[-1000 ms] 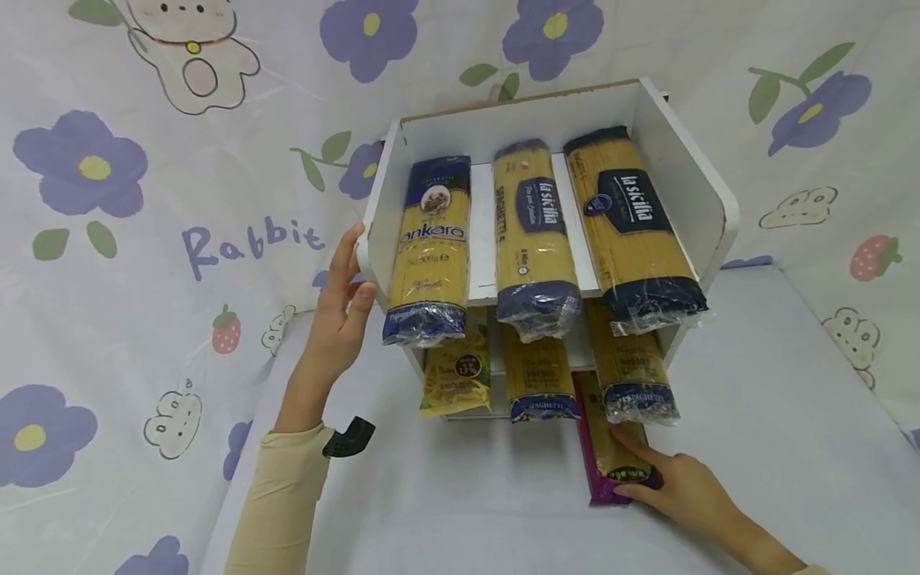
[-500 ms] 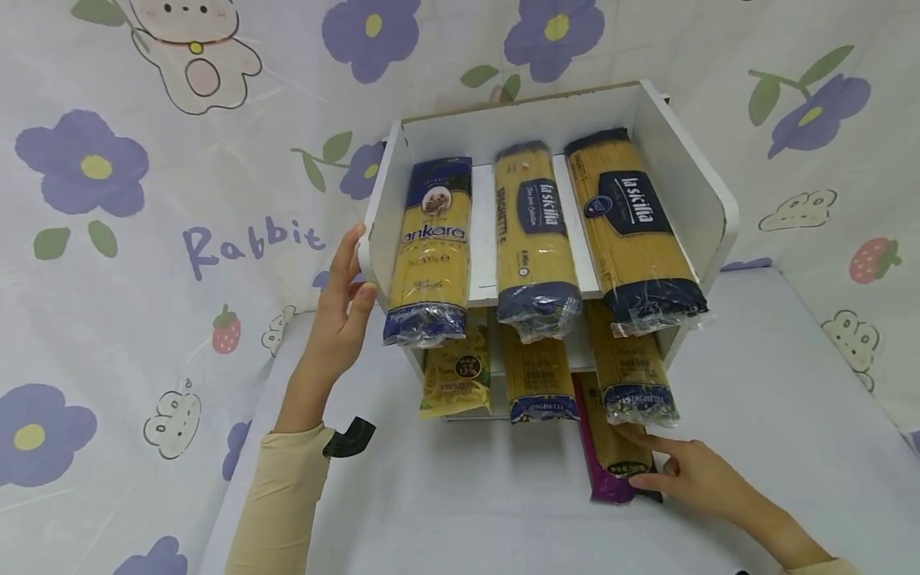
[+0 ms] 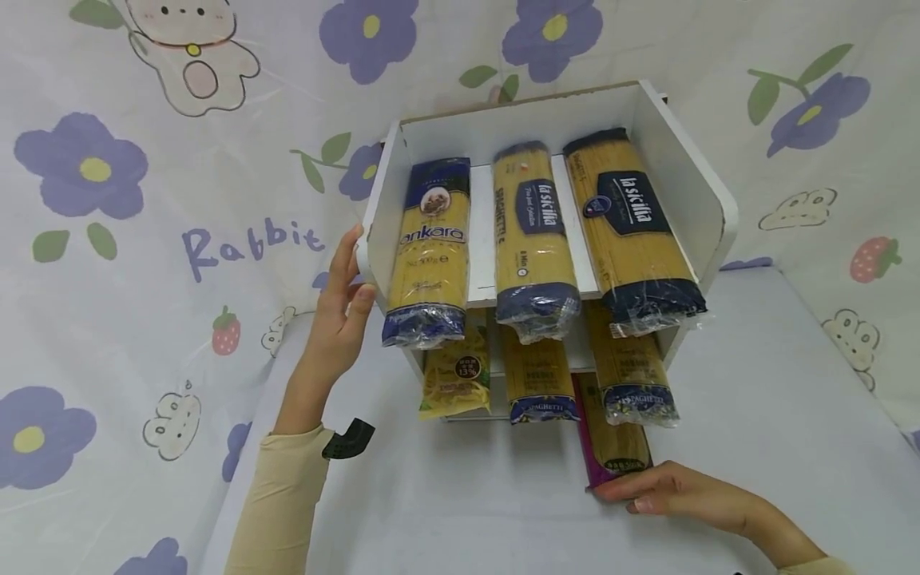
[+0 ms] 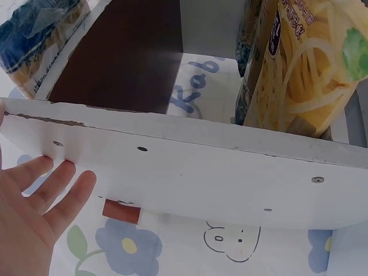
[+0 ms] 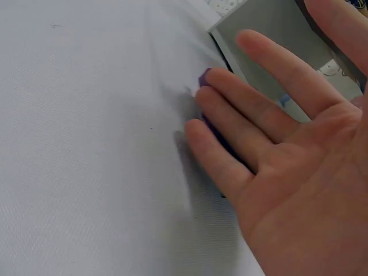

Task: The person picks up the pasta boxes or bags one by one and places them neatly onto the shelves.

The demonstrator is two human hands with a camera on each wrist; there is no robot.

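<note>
While my left hand rests flat against the left side panel of the white shelf, fingers straight and gripping nothing, my right hand lies with fingers extended against the near end of the purple spaghetti pack. That pack lies on the table, its far end tucked under the shelf, I think on the bottom level, though the head view is murky there. Three spaghetti bags sit on the top tier, with more below.
</note>
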